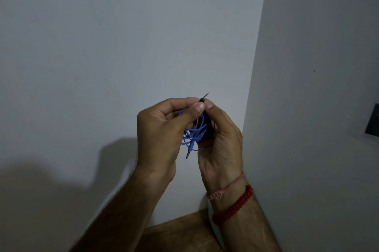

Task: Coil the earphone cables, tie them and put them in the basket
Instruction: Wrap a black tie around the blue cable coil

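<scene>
A coiled blue earphone cable (194, 131) hangs between both hands in front of a white wall. Its metal jack plug (188, 152) dangles below the coil. My left hand (162, 134) grips the coil from the left, thumb and forefinger pinching at the top. My right hand (219, 141) holds the coil from the right. Between the fingertips of both hands a thin black tie (204, 99) sticks up, its pointed end free. No basket is in view.
White walls meet in a corner (254, 79) just right of the hands. A dark plate (372, 123) sits on the right wall. A strip of brown wooden surface (180, 229) shows at the bottom, below my forearms.
</scene>
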Demonstrator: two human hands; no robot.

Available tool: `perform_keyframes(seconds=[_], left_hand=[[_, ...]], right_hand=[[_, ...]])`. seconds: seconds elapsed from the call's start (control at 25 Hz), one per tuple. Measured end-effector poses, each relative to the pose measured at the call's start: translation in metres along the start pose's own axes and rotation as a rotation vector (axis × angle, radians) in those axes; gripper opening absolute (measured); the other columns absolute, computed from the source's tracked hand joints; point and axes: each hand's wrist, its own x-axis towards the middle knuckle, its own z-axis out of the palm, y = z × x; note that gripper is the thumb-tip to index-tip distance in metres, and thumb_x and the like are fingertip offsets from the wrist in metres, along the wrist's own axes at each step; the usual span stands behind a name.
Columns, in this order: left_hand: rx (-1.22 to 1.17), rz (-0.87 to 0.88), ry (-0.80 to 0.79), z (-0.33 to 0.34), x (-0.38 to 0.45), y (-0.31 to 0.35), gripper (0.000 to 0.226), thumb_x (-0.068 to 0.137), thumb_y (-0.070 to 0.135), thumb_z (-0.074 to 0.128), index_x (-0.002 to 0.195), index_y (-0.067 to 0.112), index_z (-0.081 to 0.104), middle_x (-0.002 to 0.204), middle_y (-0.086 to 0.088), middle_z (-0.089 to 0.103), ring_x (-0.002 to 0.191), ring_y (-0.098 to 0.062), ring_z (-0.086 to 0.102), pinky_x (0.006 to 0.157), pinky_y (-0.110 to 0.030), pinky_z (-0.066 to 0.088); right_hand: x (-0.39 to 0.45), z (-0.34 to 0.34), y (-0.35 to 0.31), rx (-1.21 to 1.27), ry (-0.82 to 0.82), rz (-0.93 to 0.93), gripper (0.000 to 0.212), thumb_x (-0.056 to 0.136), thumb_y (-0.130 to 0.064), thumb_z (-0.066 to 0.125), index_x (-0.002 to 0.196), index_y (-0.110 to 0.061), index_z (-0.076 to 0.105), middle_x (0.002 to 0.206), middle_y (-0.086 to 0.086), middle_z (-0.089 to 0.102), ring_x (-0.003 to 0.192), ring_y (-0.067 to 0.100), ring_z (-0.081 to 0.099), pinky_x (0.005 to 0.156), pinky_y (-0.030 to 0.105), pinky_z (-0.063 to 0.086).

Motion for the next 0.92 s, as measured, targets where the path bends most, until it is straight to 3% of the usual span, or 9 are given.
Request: perform_keyframes(seconds=[0.28, 0.4, 0.52, 0.72, 0.84, 0.92], left_hand=[[0.03, -0.105, -0.154, -0.006, 0.013, 0.01, 0.012, 0.088, 0.012, 0.076, 0.097, 0.013, 0.083, 0.076, -0.005, 0.075, 0.061, -0.01, 0.06, 0.064, -0.024, 0.056], [0.044, -0.124, -0.185, -0.007, 0.014, 0.014, 0.009, 0.087, 0.011, 0.077, 0.092, 0.016, 0.083, 0.076, -0.001, 0.078, 0.064, -0.01, 0.066, 0.063, -0.025, 0.057], [0.049, -0.207, -0.199, -0.009, 0.014, 0.019, 0.007, 0.084, 0.018, 0.081, 0.09, 0.017, 0.082, 0.083, -0.002, 0.08, 0.071, -0.014, 0.073, 0.062, -0.024, 0.057], [0.134, -0.226, -0.205, -0.016, 0.019, 0.029, 0.017, 0.079, 0.033, 0.082, 0.093, 0.023, 0.083, 0.091, 0.011, 0.079, 0.092, -0.012, 0.066, 0.082, -0.032, 0.049], [0.121, -0.217, -0.161, -0.019, 0.027, 0.038, 0.015, 0.077, 0.035, 0.083, 0.09, 0.026, 0.084, 0.088, 0.016, 0.077, 0.088, -0.01, 0.061, 0.081, -0.031, 0.045], [0.109, -0.214, -0.147, -0.021, 0.03, 0.045, 0.012, 0.078, 0.033, 0.084, 0.088, 0.025, 0.083, 0.086, 0.013, 0.077, 0.081, -0.009, 0.06, 0.079, -0.031, 0.044]], right_hand=[[0.008, -0.018, -0.013, -0.478, -0.073, -0.155, 0.014, 0.09, -0.01, 0.069, 0.098, -0.004, 0.078, 0.089, 0.016, 0.078, 0.077, 0.023, 0.072, 0.062, 0.03, 0.055], [0.01, -0.024, -0.017, -0.436, -0.102, -0.111, 0.023, 0.086, -0.007, 0.073, 0.108, -0.002, 0.072, 0.089, 0.017, 0.075, 0.075, 0.022, 0.07, 0.067, 0.031, 0.058], [0.01, -0.028, -0.019, -0.448, -0.204, -0.05, 0.024, 0.082, 0.0, 0.074, 0.106, 0.001, 0.072, 0.085, 0.015, 0.075, 0.074, 0.024, 0.071, 0.071, 0.033, 0.06], [0.013, -0.033, -0.023, -0.435, -0.282, 0.042, 0.018, 0.081, 0.002, 0.069, 0.097, -0.005, 0.075, 0.082, 0.01, 0.07, 0.071, 0.025, 0.065, 0.07, 0.041, 0.057], [0.012, -0.035, -0.023, -0.431, -0.318, 0.064, 0.022, 0.077, -0.002, 0.069, 0.098, -0.003, 0.074, 0.079, 0.011, 0.069, 0.064, 0.028, 0.066, 0.066, 0.048, 0.053], [0.011, -0.033, -0.024, -0.434, -0.33, 0.021, 0.025, 0.077, -0.001, 0.071, 0.102, -0.002, 0.074, 0.081, 0.009, 0.07, 0.064, 0.023, 0.066, 0.066, 0.038, 0.056]])
